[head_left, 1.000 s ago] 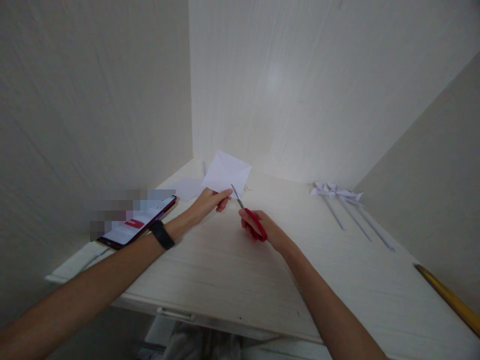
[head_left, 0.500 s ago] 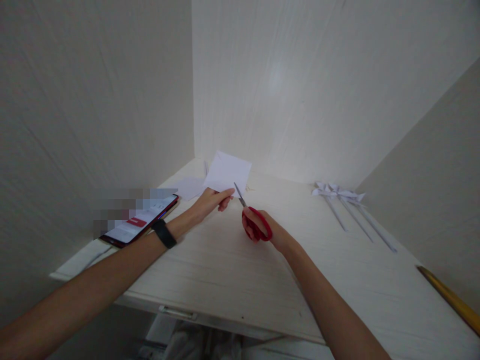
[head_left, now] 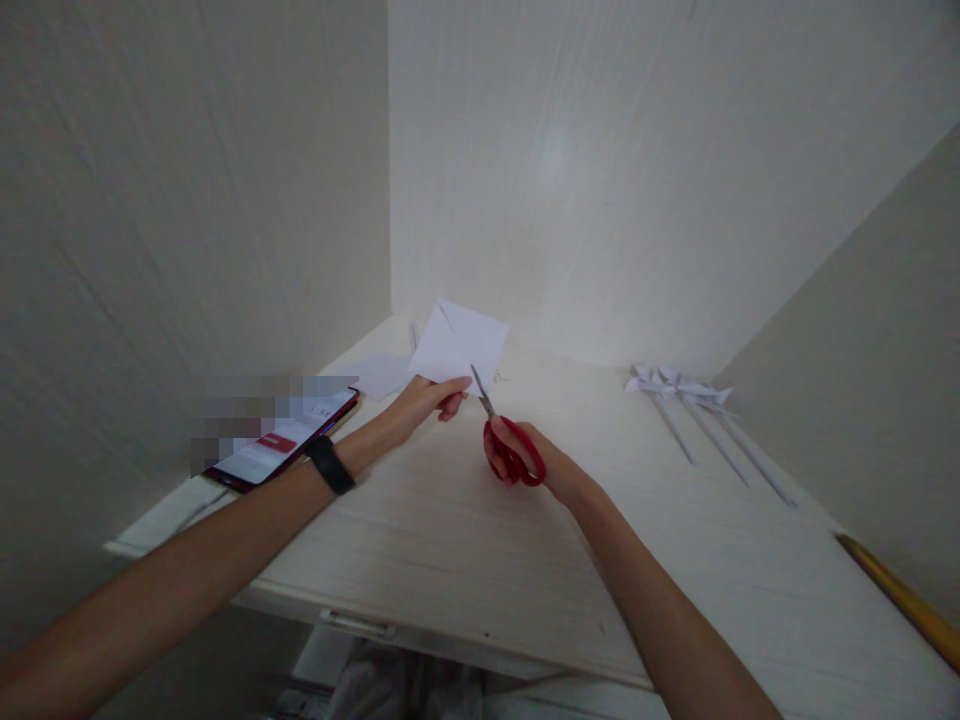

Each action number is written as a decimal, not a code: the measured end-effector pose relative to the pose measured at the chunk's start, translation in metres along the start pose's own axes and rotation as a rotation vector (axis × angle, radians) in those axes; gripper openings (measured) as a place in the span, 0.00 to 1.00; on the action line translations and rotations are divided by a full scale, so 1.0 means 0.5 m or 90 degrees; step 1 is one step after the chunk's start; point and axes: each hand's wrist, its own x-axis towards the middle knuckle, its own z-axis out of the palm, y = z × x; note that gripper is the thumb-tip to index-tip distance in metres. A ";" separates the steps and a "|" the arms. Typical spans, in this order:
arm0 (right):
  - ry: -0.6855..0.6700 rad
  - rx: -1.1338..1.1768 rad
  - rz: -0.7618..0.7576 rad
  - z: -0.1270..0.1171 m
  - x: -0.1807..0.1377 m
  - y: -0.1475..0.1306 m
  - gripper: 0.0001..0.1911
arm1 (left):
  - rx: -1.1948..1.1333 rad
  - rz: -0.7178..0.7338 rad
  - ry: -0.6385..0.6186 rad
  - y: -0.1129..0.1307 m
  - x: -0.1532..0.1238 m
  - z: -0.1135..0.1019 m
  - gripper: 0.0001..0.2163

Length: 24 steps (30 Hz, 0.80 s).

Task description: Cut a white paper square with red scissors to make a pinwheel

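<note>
A square of white paper [head_left: 461,342] is pinched along its near edge by my left hand [head_left: 435,398], which wears a black band at the wrist. A slit shows near its top left corner. My right hand [head_left: 517,450] is closed through the red handles of a pair of scissors [head_left: 529,462]. The metal blades point up and left and overlap the paper's lower right corner, close to my left thumb. Whether the blades are apart cannot be made out.
Several white paper pinwheels [head_left: 679,385] on paper sticks lie at the right. A phone [head_left: 281,440] with a lit screen rests at the left, beside a flat sheet of paper [head_left: 381,375]. At the far right edge lies a yellowish bar [head_left: 900,595]. White walls enclose the table [head_left: 420,530].
The paper has tilted slightly, and the slit near its upper left corner shows more clearly. Both hands keep nearly the same place; the whole view has shifted a little.
</note>
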 end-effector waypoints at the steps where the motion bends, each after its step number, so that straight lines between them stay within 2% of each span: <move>1: -0.001 0.000 -0.002 0.000 -0.001 0.000 0.34 | 0.000 0.002 -0.001 0.001 0.000 0.000 0.19; 9: -0.009 0.005 -0.011 -0.001 -0.002 0.006 0.32 | -0.001 0.001 -0.006 0.002 0.000 -0.001 0.18; 15: -0.051 0.003 -0.073 0.002 -0.001 0.010 0.31 | 0.009 0.003 -0.025 -0.001 -0.004 0.006 0.18; 24: -0.040 0.059 -0.046 0.013 0.001 0.003 0.33 | 0.025 -0.004 -0.033 -0.001 -0.007 0.006 0.19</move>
